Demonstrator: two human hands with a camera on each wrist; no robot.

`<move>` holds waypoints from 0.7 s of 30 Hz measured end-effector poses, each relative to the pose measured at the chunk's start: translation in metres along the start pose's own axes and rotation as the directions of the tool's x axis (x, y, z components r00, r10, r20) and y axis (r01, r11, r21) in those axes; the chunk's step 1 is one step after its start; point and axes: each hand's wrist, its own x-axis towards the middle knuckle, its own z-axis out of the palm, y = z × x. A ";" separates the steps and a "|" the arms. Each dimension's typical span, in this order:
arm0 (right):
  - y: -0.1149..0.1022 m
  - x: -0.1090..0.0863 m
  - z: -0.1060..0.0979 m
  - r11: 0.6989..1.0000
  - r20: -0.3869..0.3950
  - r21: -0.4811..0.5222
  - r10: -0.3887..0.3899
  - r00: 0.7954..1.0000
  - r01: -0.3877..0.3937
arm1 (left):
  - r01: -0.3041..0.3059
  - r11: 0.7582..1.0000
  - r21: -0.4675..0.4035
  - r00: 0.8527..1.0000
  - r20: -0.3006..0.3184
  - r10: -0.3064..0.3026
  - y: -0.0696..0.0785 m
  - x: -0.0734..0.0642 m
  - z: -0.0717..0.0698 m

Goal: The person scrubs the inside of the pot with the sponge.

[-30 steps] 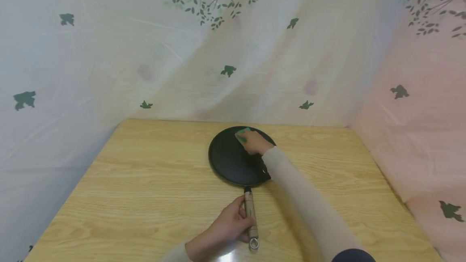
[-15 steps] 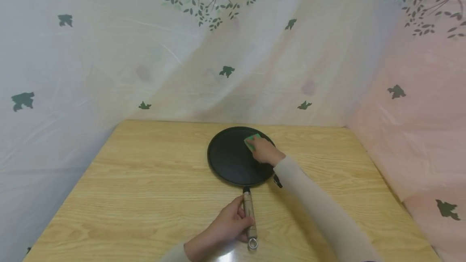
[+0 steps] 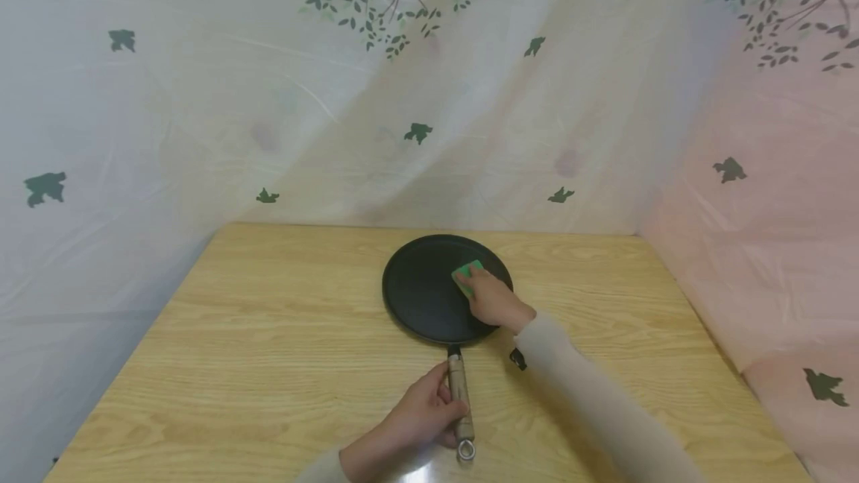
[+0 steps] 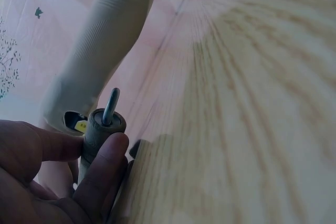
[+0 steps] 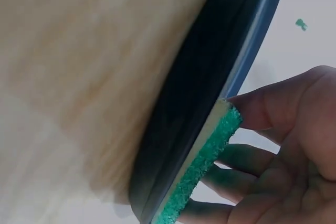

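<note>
A round black flat pan lies on the wooden table, its wood-look handle pointing toward me. My left hand grips that handle with the thumb over it; in the left wrist view, fingers and thumb close round it near the metal hanging ring. On the pan's right half, my right hand holds a green scouring sponge against the cooking surface. The right wrist view shows the sponge's rough green layer and a pale layer beside it, pinched between thumb and fingers.
The pale wood table extends on both sides of the pan. Behind it hangs a curtain printed with birds and branches, with a pinkish side at the right. A dark wrist device shows under the right sleeve.
My right hand has drawn the sponge from the pan's far edge toward me and slightly right. The left hand keeps its grip on the handle, and the pan stays in place.
</note>
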 end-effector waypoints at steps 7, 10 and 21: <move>-0.011 -0.014 0.008 0.999 0.001 0.033 -0.023 1.000 0.023 | -0.007 1.000 0.001 1.000 0.009 0.007 0.000 0.001 -0.001; -0.016 -0.019 0.013 0.998 0.000 0.044 -0.041 0.999 0.041 | -0.014 1.000 0.003 1.000 0.009 0.014 0.001 0.000 -0.001; -0.033 -0.025 0.023 0.983 -0.018 0.084 -0.162 0.987 0.163 | 0.008 1.000 0.000 1.000 0.025 -0.008 0.002 0.001 -0.002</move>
